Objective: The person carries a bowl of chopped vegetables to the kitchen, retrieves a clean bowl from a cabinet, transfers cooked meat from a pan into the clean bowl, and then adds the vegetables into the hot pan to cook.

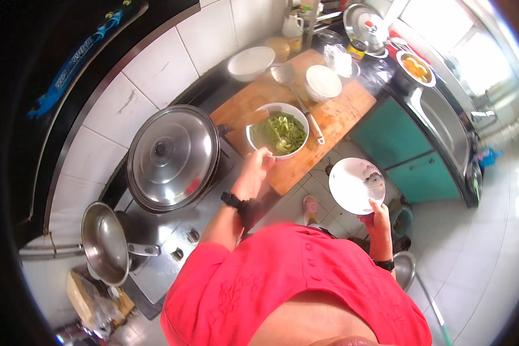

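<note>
My left hand (256, 166) is at the near rim of a white bowl (303, 116) filled with cooked leafy greens (283, 133). Its thumb and fingertips meet the rim, but whether they grip it is hidden. The bowl sits on a wooden cutting board (350, 104). A wooden pan handle (248, 119) reaches over the bowl's left side from the lidded wok (173, 160). Out over the floor to the right, my right hand (375, 218) holds another white bowl (350, 186) by its edge, tilted, with a dark pattern on its wall.
A metal spatula (300, 97) lies on the board beside a stack of white bowls (323, 82). Behind is an oval white bowl (251, 62). A saucepan (106, 244) stands on the stove (155, 272). At right, a pot of orange food (415, 69) sits near the sink (443, 119).
</note>
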Demonstrator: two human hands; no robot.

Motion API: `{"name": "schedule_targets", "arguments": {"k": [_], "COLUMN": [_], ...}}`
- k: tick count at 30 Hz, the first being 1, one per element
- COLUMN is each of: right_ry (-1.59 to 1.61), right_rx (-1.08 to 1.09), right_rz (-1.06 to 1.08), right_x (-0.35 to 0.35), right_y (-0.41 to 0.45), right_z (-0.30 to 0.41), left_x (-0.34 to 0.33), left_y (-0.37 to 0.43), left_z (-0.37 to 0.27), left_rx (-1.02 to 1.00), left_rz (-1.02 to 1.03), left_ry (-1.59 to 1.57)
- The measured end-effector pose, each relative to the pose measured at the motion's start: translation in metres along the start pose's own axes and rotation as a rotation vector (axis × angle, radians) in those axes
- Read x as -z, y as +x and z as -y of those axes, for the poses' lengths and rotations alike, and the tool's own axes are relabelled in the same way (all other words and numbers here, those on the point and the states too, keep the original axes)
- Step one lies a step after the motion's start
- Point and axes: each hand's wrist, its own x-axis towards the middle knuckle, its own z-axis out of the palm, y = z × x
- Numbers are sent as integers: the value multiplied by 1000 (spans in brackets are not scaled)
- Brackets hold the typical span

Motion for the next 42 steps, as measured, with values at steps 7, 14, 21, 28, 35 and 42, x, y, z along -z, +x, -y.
{"name": "schedule_targets", "arguments": {"k": [7, 14, 21, 28, 35, 42], "right_ry": [-152, -473, -633, -868, -1092, -953], "right_rx": [-33, -167, 32, 379, 721, 1103], "right_rz": [440, 832, 1191, 1147, 949, 1390], "right_x": [-22, -80, -160, -158, -210, -438], "right_y": [106, 166, 176, 211, 145, 4], "right_z": [52, 61, 5, -39, 44, 43], "left_x": [-48, -9, 49, 83, 129, 158], "left_y": [42, 95, -11, -107, -184, -215], "left_z": [-21, 30, 62, 82, 104, 101], "left_rx": [-102, -154, -199, -181, -303, -325], "left_rz": [8, -31, -280, -242, -206, -309], "left_ry": [-231, -378, -89, -357, -417, -379]}}
